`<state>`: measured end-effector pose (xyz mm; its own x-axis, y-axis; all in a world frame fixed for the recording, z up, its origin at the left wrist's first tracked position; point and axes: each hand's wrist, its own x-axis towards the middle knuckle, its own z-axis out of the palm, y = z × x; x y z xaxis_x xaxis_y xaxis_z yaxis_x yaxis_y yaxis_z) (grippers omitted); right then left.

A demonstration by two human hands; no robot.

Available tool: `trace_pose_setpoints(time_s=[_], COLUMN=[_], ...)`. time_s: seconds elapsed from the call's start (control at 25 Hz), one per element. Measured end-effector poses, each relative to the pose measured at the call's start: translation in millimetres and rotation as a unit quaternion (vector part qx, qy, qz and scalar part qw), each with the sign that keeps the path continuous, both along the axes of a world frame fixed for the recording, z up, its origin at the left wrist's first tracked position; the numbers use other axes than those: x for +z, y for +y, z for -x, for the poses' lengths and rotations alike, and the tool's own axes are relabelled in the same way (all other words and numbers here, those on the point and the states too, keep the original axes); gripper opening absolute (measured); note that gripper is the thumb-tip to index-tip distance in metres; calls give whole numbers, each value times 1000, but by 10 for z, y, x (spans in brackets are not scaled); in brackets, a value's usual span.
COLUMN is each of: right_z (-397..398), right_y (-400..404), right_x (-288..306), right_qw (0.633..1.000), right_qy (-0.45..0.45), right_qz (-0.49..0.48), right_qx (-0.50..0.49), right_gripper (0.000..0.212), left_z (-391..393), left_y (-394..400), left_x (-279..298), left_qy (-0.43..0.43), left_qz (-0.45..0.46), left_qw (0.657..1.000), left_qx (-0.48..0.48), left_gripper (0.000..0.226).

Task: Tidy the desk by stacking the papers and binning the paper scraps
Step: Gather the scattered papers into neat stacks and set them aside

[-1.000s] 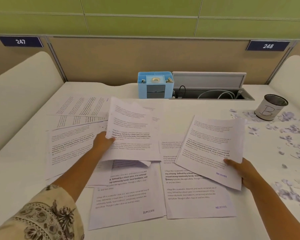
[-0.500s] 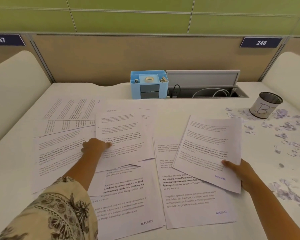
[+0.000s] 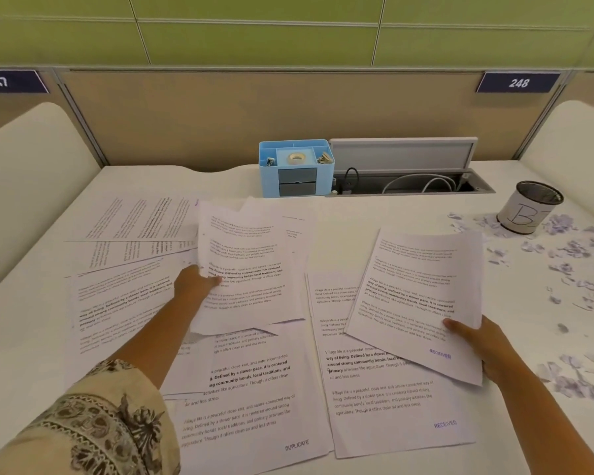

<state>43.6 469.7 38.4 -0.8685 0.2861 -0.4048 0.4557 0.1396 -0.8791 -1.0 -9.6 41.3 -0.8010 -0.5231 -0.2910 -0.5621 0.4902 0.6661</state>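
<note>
Plate "247" point(image 3: 9, 81) on the partition, far left. Loose sheets point(image 3: 124, 296) overlap across the desk point(image 3: 21, 337) there. Your left hand point(image 3: 194, 284), patterned sleeve point(image 3: 96, 426) behind it, reaches forward and pinches the left edge of a printed sheet point(image 3: 247, 269), thumb on top; its near edge looks raised, though this is hard to judge. Below it a page stamped "DUPLICATE" point(image 3: 254, 406). Centre back, a blue organizer point(image 3: 295, 169) beside an open cable tray point(image 3: 408, 180). A flat page stamped "RECEIVED" point(image 3: 391, 406) lies near you. Your right hand point(image 3: 484, 347) grips a tilted "RECEIVED" sheaf point(image 3: 422, 296) by its lower right corner, thumb over the edge. Plate "248" point(image 3: 518, 83). Mesh cup point(image 3: 528, 207) marked "B" among scraps point(image 3: 570, 255).
</note>
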Motion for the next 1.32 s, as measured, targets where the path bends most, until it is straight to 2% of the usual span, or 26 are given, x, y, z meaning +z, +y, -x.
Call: trace_pose_setpoints(time_s=[0.16, 0.32, 0.56, 0.64, 0.72, 0.76, 0.84, 0.88, 0.92, 0.96, 1.0, 1.04, 1.12, 1.2, 1.32], right_z=[-27, -54, -105, -105, -108, -108, -145, -165, -169, -164, -148, -129, -85, -60, -32], right_y=[-8, -2, -118, -162, -166, -157, -196, -275, -384, -517, -657, -796, -1031, -1222, -1365], right_x=[39, 117, 284, 264, 242, 245, 298, 365, 444, 534, 610, 680, 768, 794, 880], right_qw=[1000, 999, 997, 996, 996, 989, 942, 927, 937, 961, 974, 971, 942, 937, 947], right_qy=[-5, -21, -42, -53, -16, 29, 147, 201, 223, 208, 162, 96, 17, 33, 126], right_qz=[-4, 23, 35, 1, -73, -145, -294, -309, -267, -177, -81, -12, 76, 130, 115], right_qx=[9, 10, 51, 69, 43, 6, -64, -69, -32, 45, 139, 221, 327, 324, 273], right_gripper=[39, 37, 28, 31, 41, 47, 58, 62, 69, 81, 91, 95, 73, 47, 33], left_z=[-110, -262, -496, -559, -632, -666, -741, -788, -835, -887, -937, -987, -1065, -1113, -1115], left_y=[5, -55, -78, -28, 58, 100, 196, 258, 327, 403, 482, 566, 718, 857, 944], left_x=[5, 78, 176, 180, 197, 199, 195, 188, 172, 146, 114, 89, 32, 43, 219], left_qy=[116, 182, 203, 205, 203, 202, 199, 197, 193, 189, 184, 176, 162, 161, 178], left_qz=[-161, -352, -464, -475, -487, -492, -501, -507, -513, -519, -524, -527, -523, -488, -429], left_qw=[979, 912, 856, 849, 843, 842, 839, 837, 835, 833, 831, 831, 837, 857, 882], left_qx=[50, 103, 101, 104, 100, 94, 76, 65, 52, 42, 34, 25, -2, -30, -72], left_gripper=[39, 37, 36, 36, 34, 34, 35, 36, 38, 40, 43, 46, 47, 42, 32])
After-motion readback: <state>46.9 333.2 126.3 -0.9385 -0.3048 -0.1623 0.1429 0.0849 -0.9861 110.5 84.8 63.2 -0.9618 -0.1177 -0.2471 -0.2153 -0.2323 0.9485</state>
